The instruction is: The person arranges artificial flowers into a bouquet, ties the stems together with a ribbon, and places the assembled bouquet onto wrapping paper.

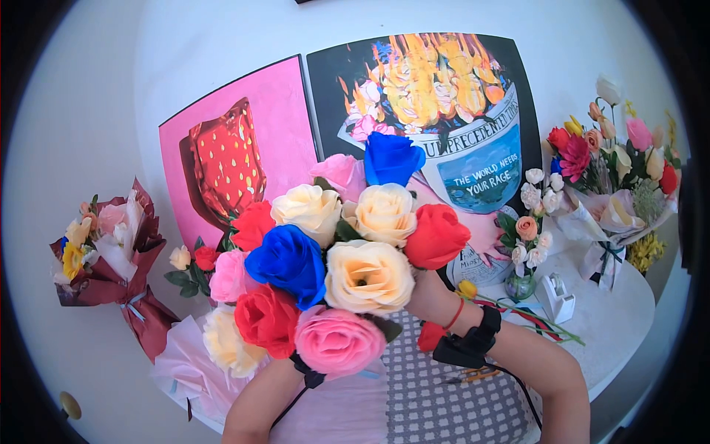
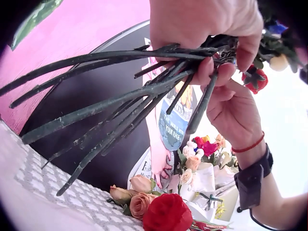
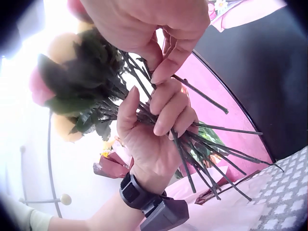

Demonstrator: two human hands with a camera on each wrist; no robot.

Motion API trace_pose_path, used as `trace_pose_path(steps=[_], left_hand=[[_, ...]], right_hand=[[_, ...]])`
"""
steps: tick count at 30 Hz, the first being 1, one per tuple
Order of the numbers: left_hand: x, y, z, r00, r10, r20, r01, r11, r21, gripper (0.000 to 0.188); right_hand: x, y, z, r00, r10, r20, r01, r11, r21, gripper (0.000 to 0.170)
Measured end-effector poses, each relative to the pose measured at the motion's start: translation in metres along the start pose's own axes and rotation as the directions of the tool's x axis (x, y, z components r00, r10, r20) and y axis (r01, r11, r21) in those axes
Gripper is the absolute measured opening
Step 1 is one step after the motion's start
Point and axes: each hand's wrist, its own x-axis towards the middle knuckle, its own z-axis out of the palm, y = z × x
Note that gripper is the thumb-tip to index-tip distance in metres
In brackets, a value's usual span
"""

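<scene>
A bouquet of red, blue, pink and cream roses (image 1: 370,277) faces the head camera and hides most of both hands. In the right wrist view my left hand (image 3: 156,130) curls round the bundled green stems (image 3: 207,144) just below the leaves. My right hand (image 3: 149,29) is above it, thumb and fingers pinching a stem at the bundle. From the left wrist view, the stems (image 2: 96,94) fan out from under my left hand (image 2: 197,24), with my right hand (image 2: 233,108) touching the bundle beside it.
Wrapped bouquets stand at left (image 1: 144,311) and right (image 1: 617,214). A small glass vase (image 1: 520,285) and a white tape dispenser (image 1: 556,298) are on the table's right. Pink wrapping paper (image 1: 192,359), a grey checked cloth (image 1: 458,403) and loose flowers lie there too. Two pictures stand behind.
</scene>
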Motion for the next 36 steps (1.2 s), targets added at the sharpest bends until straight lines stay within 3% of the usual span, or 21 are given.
trace_pose_path(steps=[3, 5, 8, 13, 15, 19, 22, 23, 25, 26, 27, 28, 29, 31, 33, 34, 35, 36], left_hand=[[-0.004, -0.003, 0.000, 1.000, -0.011, -0.002, 0.011, 1.000, -0.010, 0.017], [-0.008, -0.004, -0.001, 1.000, -0.020, -0.004, 0.020, 1.000, -0.013, 0.017], [-0.011, -0.005, -0.002, 1.000, -0.030, -0.001, 0.030, 0.999, -0.020, 0.017], [-0.017, -0.007, -0.002, 0.999, -0.048, 0.004, 0.048, 0.998, -0.036, 0.017], [-0.021, -0.009, -0.003, 0.998, -0.058, 0.000, 0.058, 0.997, -0.042, 0.017], [-0.026, -0.011, -0.003, 0.997, -0.072, 0.001, 0.072, 0.996, -0.055, 0.017], [-0.029, -0.012, -0.004, 0.997, -0.080, 0.003, 0.080, 0.995, -0.063, 0.017], [-0.030, -0.012, -0.004, 0.997, -0.083, 0.002, 0.083, 0.994, -0.065, 0.017], [-0.031, -0.012, -0.005, 0.996, -0.087, 0.001, 0.087, 0.994, -0.069, 0.017], [-0.031, -0.012, -0.005, 0.996, -0.088, 0.002, 0.088, 0.994, -0.072, 0.017], [-0.031, -0.012, -0.005, 0.996, -0.090, 0.003, 0.090, 0.993, -0.075, 0.017], [-0.032, -0.013, -0.004, 0.996, -0.094, 0.005, 0.094, 0.992, -0.078, 0.017], [-0.033, -0.013, -0.004, 0.995, -0.097, 0.007, 0.098, 0.992, -0.081, 0.017], [-0.034, -0.014, -0.003, 0.995, -0.103, 0.012, 0.104, 0.991, -0.086, 0.017], [-0.034, -0.014, -0.003, 0.994, -0.109, 0.015, 0.110, 0.990, -0.092, 0.017], [-0.035, -0.014, -0.003, 0.994, -0.111, 0.017, 0.112, 0.989, -0.095, 0.017], [-0.035, -0.014, -0.003, 0.993, -0.113, 0.019, 0.114, 0.989, -0.098, 0.017], [-0.035, -0.014, -0.003, 0.993, -0.112, 0.020, 0.114, 0.988, -0.100, 0.017]], right_hand=[[0.000, -0.003, 0.003, 0.987, -0.159, 0.016, 0.159, 0.987, 0.022, 0.022], [-0.001, -0.008, 0.006, 0.994, -0.110, -0.026, 0.112, 0.987, 0.114, 0.023], [0.000, -0.009, 0.003, 0.998, 0.024, 0.059, -0.032, 0.988, 0.150, 0.019], [0.000, 0.002, 0.007, 1.000, 0.003, 0.028, -0.007, 0.992, 0.128, 0.017], [-0.001, -0.005, 0.007, 0.995, 0.089, 0.040, -0.096, 0.959, 0.268, 0.015], [-0.001, -0.020, 0.004, 0.982, 0.156, 0.108, -0.172, 0.972, 0.159, 0.016], [0.000, -0.014, 0.010, 0.997, 0.009, 0.073, -0.022, 0.983, 0.181, 0.025], [0.001, -0.014, 0.001, 0.979, -0.138, 0.148, 0.137, 0.990, 0.016, 0.032], [0.006, -0.004, 0.000, 0.964, -0.070, 0.257, -0.035, 0.923, 0.383, 0.039], [0.003, -0.003, 0.000, 0.958, 0.083, 0.274, -0.204, 0.868, 0.452, 0.045], [0.003, -0.001, -0.001, 0.958, 0.084, 0.274, -0.205, 0.869, 0.451, 0.045], [0.003, 0.003, -0.002, 0.968, 0.038, 0.249, -0.091, 0.975, 0.205, 0.046], [0.003, 0.009, -0.003, 0.972, -0.014, 0.236, 0.029, 0.998, -0.059, 0.048], [-0.001, 0.021, 0.004, 0.984, 0.040, 0.173, -0.047, 0.998, 0.039, 0.045], [-0.005, 0.007, 0.007, 0.989, -0.135, 0.060, 0.147, 0.942, -0.301, 0.037], [-0.003, -0.011, 0.006, 0.957, -0.289, 0.015, 0.281, 0.917, -0.284, 0.029], [-0.003, -0.017, 0.007, 0.980, -0.197, 0.007, 0.184, 0.902, -0.391, 0.021], [-0.003, -0.019, 0.009, 0.983, -0.183, -0.022, 0.163, 0.919, -0.360, 0.018]])
